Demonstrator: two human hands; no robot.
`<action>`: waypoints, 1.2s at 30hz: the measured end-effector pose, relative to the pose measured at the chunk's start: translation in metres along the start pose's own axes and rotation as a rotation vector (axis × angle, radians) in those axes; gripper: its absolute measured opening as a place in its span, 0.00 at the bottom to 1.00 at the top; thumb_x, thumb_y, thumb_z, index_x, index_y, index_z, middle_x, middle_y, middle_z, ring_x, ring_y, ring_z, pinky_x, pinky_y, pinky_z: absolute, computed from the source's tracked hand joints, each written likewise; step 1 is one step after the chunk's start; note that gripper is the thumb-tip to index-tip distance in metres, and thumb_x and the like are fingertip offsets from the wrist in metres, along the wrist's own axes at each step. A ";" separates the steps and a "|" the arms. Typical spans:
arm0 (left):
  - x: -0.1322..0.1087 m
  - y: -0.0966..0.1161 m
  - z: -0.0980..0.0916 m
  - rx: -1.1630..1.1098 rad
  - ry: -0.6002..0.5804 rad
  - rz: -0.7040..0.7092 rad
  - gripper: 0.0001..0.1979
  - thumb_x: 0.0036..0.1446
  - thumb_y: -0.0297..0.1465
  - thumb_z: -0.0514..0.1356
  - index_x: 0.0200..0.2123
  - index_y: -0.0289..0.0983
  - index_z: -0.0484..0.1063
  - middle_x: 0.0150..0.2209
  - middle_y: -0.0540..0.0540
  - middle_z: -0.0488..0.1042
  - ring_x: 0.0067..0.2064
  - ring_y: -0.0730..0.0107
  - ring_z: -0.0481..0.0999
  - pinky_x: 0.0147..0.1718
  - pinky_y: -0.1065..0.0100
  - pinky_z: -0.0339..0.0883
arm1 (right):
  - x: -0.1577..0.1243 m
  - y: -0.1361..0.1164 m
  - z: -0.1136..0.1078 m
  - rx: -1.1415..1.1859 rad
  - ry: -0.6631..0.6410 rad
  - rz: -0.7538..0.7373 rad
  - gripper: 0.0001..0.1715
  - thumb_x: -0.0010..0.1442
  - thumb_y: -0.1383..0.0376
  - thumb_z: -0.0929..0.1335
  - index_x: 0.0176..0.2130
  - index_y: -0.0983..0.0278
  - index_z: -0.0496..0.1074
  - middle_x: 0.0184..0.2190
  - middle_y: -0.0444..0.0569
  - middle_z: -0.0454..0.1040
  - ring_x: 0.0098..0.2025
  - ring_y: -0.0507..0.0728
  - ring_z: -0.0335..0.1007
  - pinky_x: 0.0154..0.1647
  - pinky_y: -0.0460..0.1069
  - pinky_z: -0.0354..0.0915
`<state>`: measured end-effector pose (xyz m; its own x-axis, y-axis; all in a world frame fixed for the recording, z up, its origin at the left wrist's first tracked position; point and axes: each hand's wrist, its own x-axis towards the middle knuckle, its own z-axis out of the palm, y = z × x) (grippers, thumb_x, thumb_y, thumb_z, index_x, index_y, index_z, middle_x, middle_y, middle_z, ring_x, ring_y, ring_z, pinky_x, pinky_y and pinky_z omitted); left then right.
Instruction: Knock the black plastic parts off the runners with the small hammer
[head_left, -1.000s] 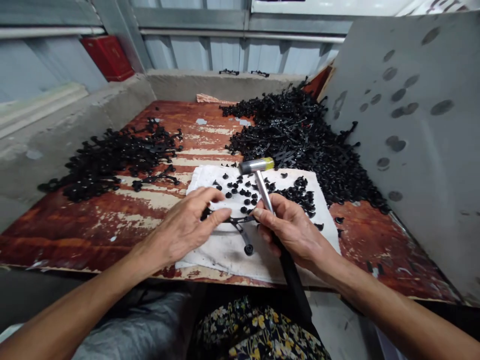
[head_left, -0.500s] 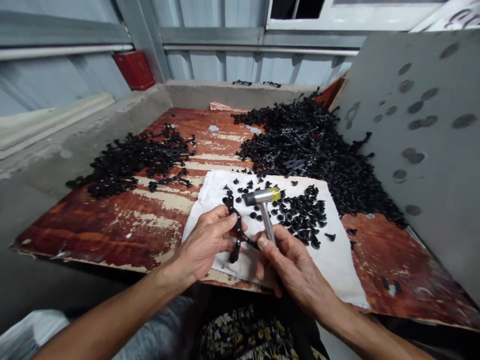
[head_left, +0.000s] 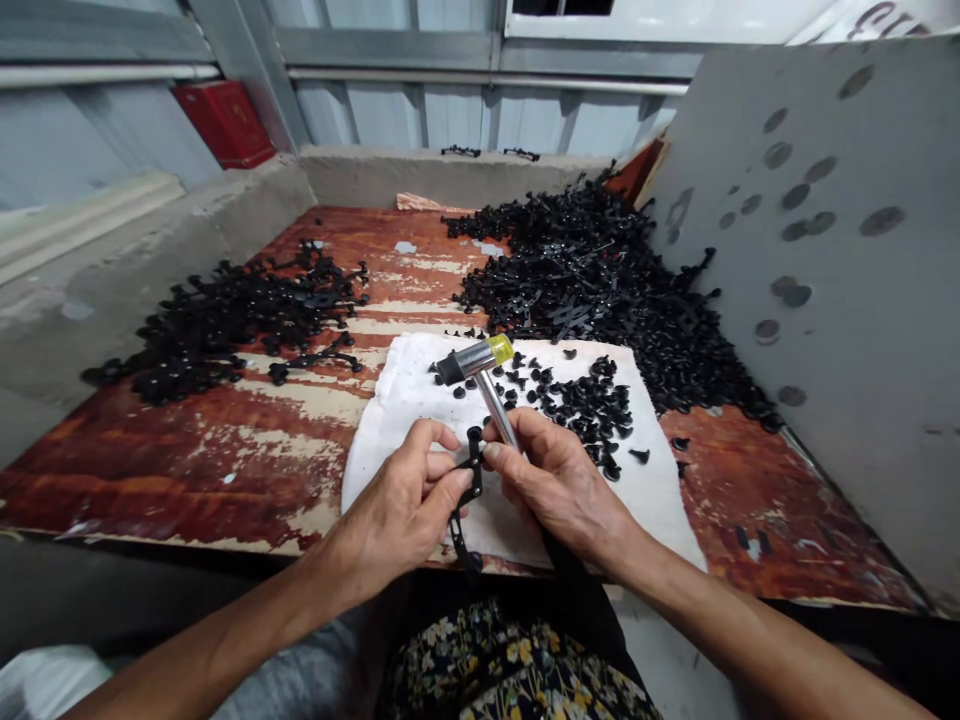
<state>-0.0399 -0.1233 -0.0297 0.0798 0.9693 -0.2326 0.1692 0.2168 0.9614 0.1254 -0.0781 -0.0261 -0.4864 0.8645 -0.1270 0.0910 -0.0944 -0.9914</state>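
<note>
My left hand (head_left: 409, 495) pinches a slim black angled part (head_left: 475, 478) with slots and a rounded end, held over the front of the white cloth (head_left: 397, 390). In my right hand (head_left: 559, 475) is a two-faced mallet (head_left: 478, 362), its metal handle leaning up-left, with one black face and one yellow face. The thumb and finger of that hand also touch the upper end of the black part. Small black knob-like pieces (head_left: 592, 405) lie scattered on the cloth beyond my right hand.
A large heap of black parts (head_left: 592, 270) fills the back right of the worn red-brown board (head_left: 300, 450). A smaller pile (head_left: 240, 315) lies at the left. A grey spotted panel (head_left: 832, 250) stands on the right, and a low concrete ledge (head_left: 360, 175) runs behind.
The black part has been turned in my fingers, and my right fingertips have moved to its upper end. The mallet head has swung up and left. The view has shifted slightly.
</note>
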 end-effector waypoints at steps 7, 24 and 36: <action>0.005 0.007 -0.018 -0.108 -0.301 -0.111 0.27 0.52 0.51 0.62 0.47 0.40 0.59 0.19 0.58 0.67 0.16 0.76 0.67 0.17 0.76 0.59 | 0.007 0.006 0.007 0.123 0.030 0.038 0.09 0.59 0.59 0.68 0.33 0.61 0.66 0.18 0.34 0.58 0.14 0.45 0.48 0.13 0.42 0.48; 0.066 0.011 -0.038 -0.199 0.071 -0.085 0.23 0.43 0.39 0.71 0.36 0.37 0.63 0.19 0.51 0.72 0.13 0.85 0.57 0.14 0.81 0.41 | -0.035 0.038 0.012 0.506 0.146 0.124 0.18 0.58 0.52 0.71 0.38 0.61 0.66 0.25 0.38 0.68 0.14 0.43 0.51 0.10 0.38 0.56; 0.070 0.008 -0.041 -0.240 0.059 -0.116 0.26 0.40 0.41 0.72 0.37 0.37 0.63 0.20 0.47 0.74 0.11 0.88 0.53 0.14 0.80 0.38 | -0.035 0.042 0.011 0.582 0.147 0.148 0.20 0.56 0.51 0.72 0.38 0.61 0.66 0.25 0.37 0.68 0.14 0.42 0.51 0.09 0.38 0.56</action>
<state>-0.0732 -0.0491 -0.0324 0.0148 0.9398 -0.3414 -0.0640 0.3416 0.9377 0.1370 -0.1178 -0.0639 -0.3758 0.8769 -0.2997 -0.3612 -0.4365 -0.8240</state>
